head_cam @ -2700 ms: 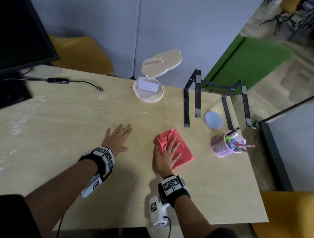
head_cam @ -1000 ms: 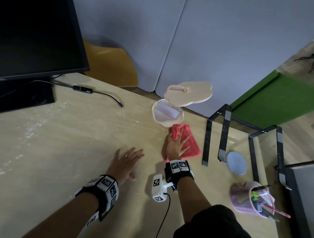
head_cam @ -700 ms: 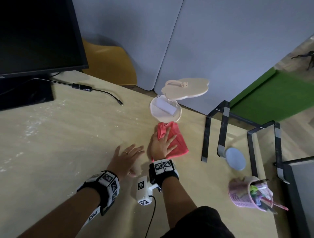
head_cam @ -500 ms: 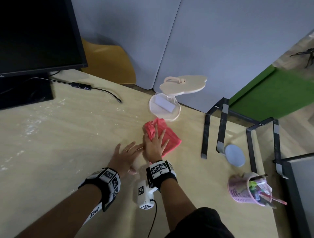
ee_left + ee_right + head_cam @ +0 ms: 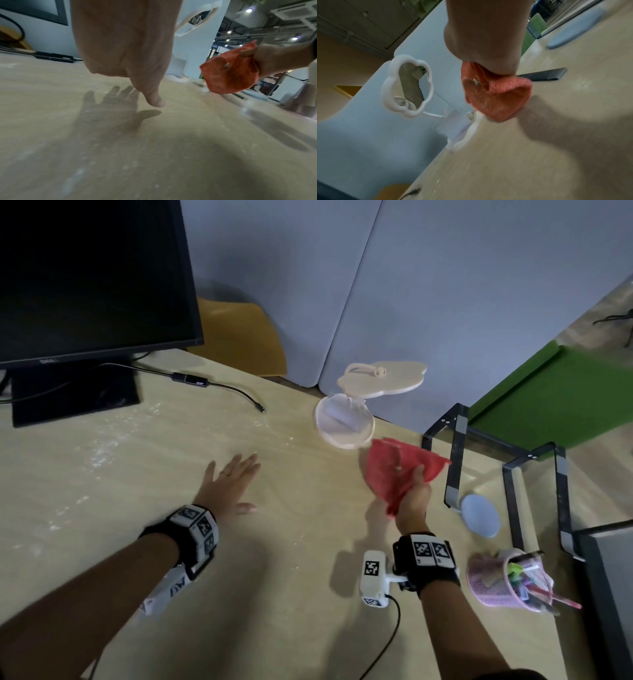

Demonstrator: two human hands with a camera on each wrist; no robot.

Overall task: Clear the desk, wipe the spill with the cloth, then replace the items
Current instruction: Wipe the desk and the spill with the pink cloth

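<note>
One red cloth (image 5: 397,470), now lifted off the desk (image 5: 137,474) in right-hand fingers (image 5: 418,473).

Monitor (image 5: 89,278) bezel, lower edge, well left of and beyond the left fingers: small pale logo, too blurred to read.
Cable adapter (image 5: 191,380), beyond the left fingers: faint pale mark, unreadable.
Wrist bands (image 5: 197,529), behind both sets of fingers: black-and-white square code markers, no letters.
White camera block (image 5: 373,577), behind the right fingers: one code marker; dark lettering at bottom, illegible.
</note>
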